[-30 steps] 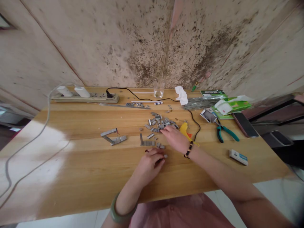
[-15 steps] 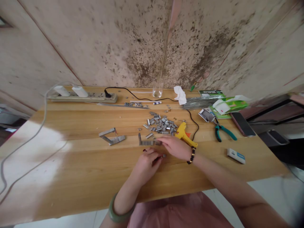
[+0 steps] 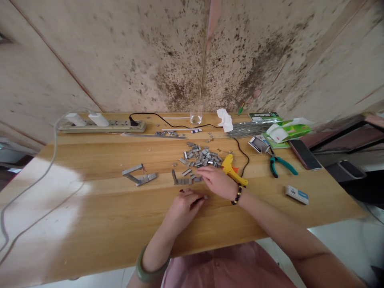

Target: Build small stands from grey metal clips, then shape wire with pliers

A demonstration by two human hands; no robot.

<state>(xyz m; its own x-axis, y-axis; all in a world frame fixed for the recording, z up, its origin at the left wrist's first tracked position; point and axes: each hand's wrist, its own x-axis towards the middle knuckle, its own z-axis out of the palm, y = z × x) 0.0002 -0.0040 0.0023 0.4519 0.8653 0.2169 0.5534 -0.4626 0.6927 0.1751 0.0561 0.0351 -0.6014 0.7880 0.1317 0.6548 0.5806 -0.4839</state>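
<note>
My left hand [image 3: 184, 208] rests on the table with thumb and fingers pinched on a small grey block [image 3: 205, 197]. Just above it my right hand [image 3: 218, 182] is closed, its fingertips down beside the loose pieces; what they hold, if anything, is hidden. To the left of those fingertips, a row of grey blocks [image 3: 183, 181] forms an L with one upright arm. Farther left lies a bent frame of similar blocks [image 3: 145, 179]. Behind my right hand spreads a pile of small grey blocks [image 3: 204, 157]. A yellow glue gun [image 3: 229, 167] lies close to that hand's right side.
On the right are teal-handled pliers [image 3: 282, 162], a small white-and-blue box [image 3: 296, 195], a phone [image 3: 305, 155] and a bundle of wire [image 3: 252, 129]. A power strip [image 3: 120, 127], a glass [image 3: 196, 116] and crumpled tissue [image 3: 225, 120] stand along the wall.
My right hand has come from the pile toward me, then moved slightly up and away from my left hand. My left hand stays nearly in place with the small block.
</note>
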